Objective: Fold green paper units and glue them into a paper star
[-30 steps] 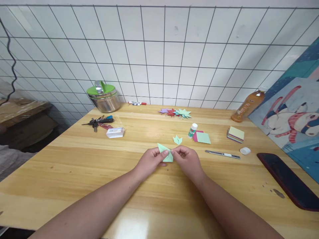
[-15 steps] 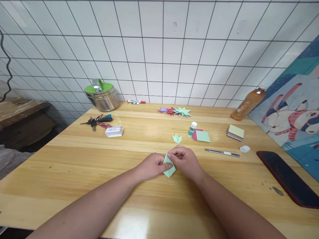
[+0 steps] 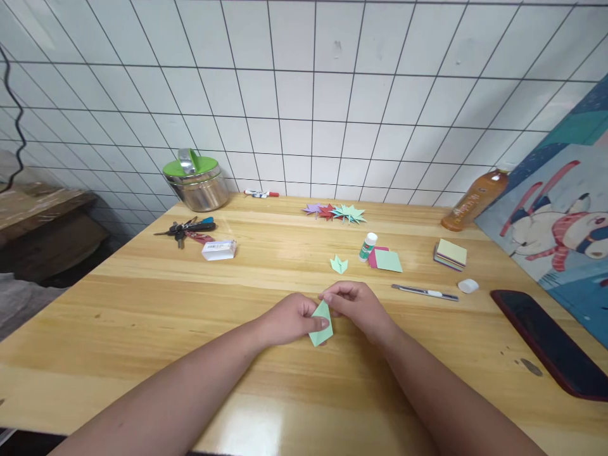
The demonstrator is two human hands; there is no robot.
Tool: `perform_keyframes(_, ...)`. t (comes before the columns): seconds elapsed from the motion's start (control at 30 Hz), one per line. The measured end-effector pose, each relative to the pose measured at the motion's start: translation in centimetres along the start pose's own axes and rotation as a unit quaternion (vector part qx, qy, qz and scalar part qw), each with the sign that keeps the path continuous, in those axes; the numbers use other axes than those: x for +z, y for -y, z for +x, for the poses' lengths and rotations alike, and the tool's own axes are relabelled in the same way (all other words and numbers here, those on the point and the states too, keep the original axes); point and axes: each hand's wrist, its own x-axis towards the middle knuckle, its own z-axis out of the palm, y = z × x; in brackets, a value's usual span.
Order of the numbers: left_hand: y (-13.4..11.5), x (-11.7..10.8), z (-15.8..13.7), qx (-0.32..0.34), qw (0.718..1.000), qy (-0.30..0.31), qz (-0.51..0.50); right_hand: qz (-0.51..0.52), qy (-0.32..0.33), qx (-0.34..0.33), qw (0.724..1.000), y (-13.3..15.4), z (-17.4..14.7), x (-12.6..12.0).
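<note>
Beyond the hands, toward the worktop's back edge, I have a folded paper piece and a glue stick; a cutter lies rightward, a phone near the right edge. Open wood stretches to the left edge. My left hand clamps the green paper mid-worktop; the right hand's fingertips meet at its top, grip unclear.

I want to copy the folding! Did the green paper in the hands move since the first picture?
Yes. The green paper moved toward the person, farther from the glue stick.
</note>
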Motion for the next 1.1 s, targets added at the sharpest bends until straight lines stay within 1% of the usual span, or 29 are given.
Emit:
perform_keyframes(0.13, 0.0, -0.1, 0.0, -0.003, 0.999, 0.005, -0.037, 0.005, 0.002, 0.009, 1.000, 0.3, -0.1, -0.6)
perform_keyframes(0.23, 0.0, -0.2, 0.0, -0.004, 0.998, 0.010, -0.059, -0.002, 0.003, -0.005, 1.000, 0.2, 0.0, -0.7)
perform_keyframes(0.33, 0.2, -0.2, 0.1, 0.000, 0.998, 0.016, -0.056, -0.018, -0.003, -0.018, 1.000, 0.2, 0.0, -0.5)
perform_keyframes(0.47, 0.4, -0.1, 0.2, 0.002, 1.000, 0.013, -0.022, -0.030, -0.016, -0.020, 0.999, 0.3, 0.1, -0.2)
perform_keyframes(0.57, 0.4, 0.2, 0.3, 0.041, 0.999, -0.007, -0.012, -0.024, -0.036, -0.027, 0.999, 0.1, 0.2, -0.1)
perform_keyframes(0.63, 0.3, 0.3, 0.4, 0.065, 0.997, -0.034, -0.032, -0.016, -0.057, -0.036, 0.998, -0.3, 0.3, -0.1)
perform_keyframes(0.73, 0.2, 0.5, 0.5, 0.061, 0.993, -0.066, -0.079, -0.004, -0.089, -0.044, 0.995, -0.8, 0.5, 0.0)
perform_keyframes(0.8, 0.1, 0.5, 0.6, 0.053, 0.991, -0.078, -0.092, 0.014, -0.100, -0.035, 0.994, -1.0, 0.6, 0.0)
perform_keyframes(0.87, 0.1, 0.4, 0.6, 0.052, 0.991, -0.077, -0.098, 0.050, -0.096, -0.014, 0.994, -1.0, 0.7, 0.1)
perform_keyframes(1.0, 0.2, 0.0, 0.6, 0.043, 0.988, -0.037, -0.146, 0.135, -0.059, 0.025, 0.989, -0.9, 0.8, 0.1)
perform_keyframes(1.1, 0.3, -0.1, 0.6, 0.044, 0.989, -0.040, -0.136, 0.187, -0.023, 0.044, 0.981, -0.7, 0.7, -0.4)
